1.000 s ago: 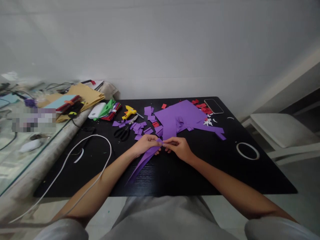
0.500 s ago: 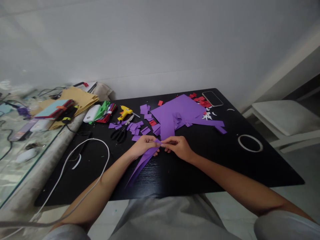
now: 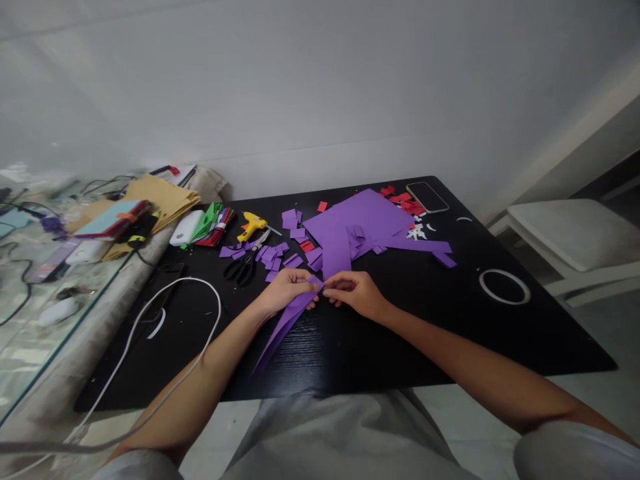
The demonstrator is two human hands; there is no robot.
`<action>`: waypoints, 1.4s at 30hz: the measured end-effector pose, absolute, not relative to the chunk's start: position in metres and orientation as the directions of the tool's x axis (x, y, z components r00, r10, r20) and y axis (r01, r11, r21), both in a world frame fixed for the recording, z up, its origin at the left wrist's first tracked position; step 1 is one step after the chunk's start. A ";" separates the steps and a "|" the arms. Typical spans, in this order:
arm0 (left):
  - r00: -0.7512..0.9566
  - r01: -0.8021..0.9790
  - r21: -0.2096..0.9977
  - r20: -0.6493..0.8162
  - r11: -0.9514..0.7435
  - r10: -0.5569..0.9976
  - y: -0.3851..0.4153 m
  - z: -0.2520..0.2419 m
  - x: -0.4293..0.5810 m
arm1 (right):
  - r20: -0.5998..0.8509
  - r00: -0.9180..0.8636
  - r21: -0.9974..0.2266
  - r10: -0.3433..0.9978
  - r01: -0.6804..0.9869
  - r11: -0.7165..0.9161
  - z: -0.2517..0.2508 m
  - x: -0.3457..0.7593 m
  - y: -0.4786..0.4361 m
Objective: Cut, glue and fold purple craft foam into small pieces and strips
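A folded strip of purple paper (image 3: 286, 325) slants down toward the table's front edge, its upper end pinched between the thumb and fingers of my left hand (image 3: 293, 291). My right hand (image 3: 354, 291) is closed with its fingertips pinching the tip of that same strip, close against the left fingers. Just beyond both hands, a wide purple strip (image 3: 337, 252) runs back to a large purple sheet (image 3: 367, 207). Small cut purple pieces (image 3: 270, 255) lie scattered left of it.
Black-handled scissors (image 3: 245, 265) and a yellow glue gun (image 3: 251, 225) lie at the back left of the black table (image 3: 440, 320). A white cable (image 3: 219, 313) loops over my left forearm. A phone (image 3: 427, 197) and a white ring (image 3: 505, 287) are on the right.
The view has shifted slightly. Both hands stay at the strip's tip, and the right fingertips have changed their position a little.
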State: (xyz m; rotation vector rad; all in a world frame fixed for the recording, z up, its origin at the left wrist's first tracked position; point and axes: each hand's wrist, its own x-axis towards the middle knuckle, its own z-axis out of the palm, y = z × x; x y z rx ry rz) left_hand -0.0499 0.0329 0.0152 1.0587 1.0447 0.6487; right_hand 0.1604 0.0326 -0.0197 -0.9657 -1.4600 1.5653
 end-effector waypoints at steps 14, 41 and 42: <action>0.458 0.094 0.931 -0.355 0.352 0.815 0.033 0.013 -0.047 | -0.028 -0.473 -0.996 0.881 -0.058 -0.063 -0.014 0.158 0.030; 0.340 0.198 0.974 -0.174 0.110 0.924 0.036 0.012 -0.051 | 0.005 -0.452 -1.000 0.892 0.005 0.009 -0.014 0.158 0.034; 0.342 0.208 0.970 -0.192 0.125 0.920 0.036 0.013 -0.051 | 0.007 -0.445 -1.000 0.896 0.005 0.010 -0.014 0.158 0.034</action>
